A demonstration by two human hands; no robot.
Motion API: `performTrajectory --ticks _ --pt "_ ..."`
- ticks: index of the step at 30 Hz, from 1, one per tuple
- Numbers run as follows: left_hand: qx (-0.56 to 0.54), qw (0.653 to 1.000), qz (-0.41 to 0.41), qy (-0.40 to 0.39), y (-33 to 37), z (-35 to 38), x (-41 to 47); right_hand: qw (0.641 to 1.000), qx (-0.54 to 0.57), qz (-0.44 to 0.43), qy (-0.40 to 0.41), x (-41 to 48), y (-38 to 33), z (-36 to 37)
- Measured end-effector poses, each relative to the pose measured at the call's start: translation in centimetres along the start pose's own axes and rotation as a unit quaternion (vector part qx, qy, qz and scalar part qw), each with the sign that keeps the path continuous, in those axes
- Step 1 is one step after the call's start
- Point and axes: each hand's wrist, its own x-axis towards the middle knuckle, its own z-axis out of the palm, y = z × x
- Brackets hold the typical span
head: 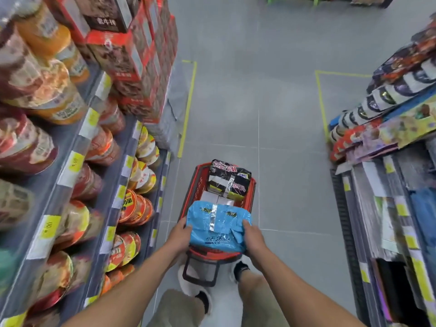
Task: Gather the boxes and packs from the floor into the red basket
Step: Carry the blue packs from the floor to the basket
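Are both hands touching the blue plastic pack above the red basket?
Touching. The head view shows the left hand gripping the blue plastic pack at its left edge, the right hand at its right edge.

Khaki shorts (174, 308) of a soft, slightly rough-looking cloth are worn and are seen over both thighs at the bottom edge of the view. The feet are covered by white shoes (191, 291), thick and rounded at the toe, and dark socks (241, 267) are seen at the shoe openings. The forearms are shown bare along their whole visible length, from the left hand (180, 234) and the right hand (253, 234) back to the frame edge.
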Motion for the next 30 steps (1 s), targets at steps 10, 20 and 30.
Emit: performTrajectory --ticks 10,20,30 --pt "0.055 0.998 -0.001 0.021 0.1 3.0 15.1 0.999 0.041 0.028 -0.016 15.4 0.6 1.4" --pt "0.028 0.998 -0.03 0.05 0.6 4.0 21.4 0.996 0.035 0.08 -0.029 21.7 0.2 2.9" --pt "0.087 0.993 -0.016 0.084 4.0 2.8 14.3 0.998 -0.022 0.058 -0.011 16.0 -2.9 -0.1"
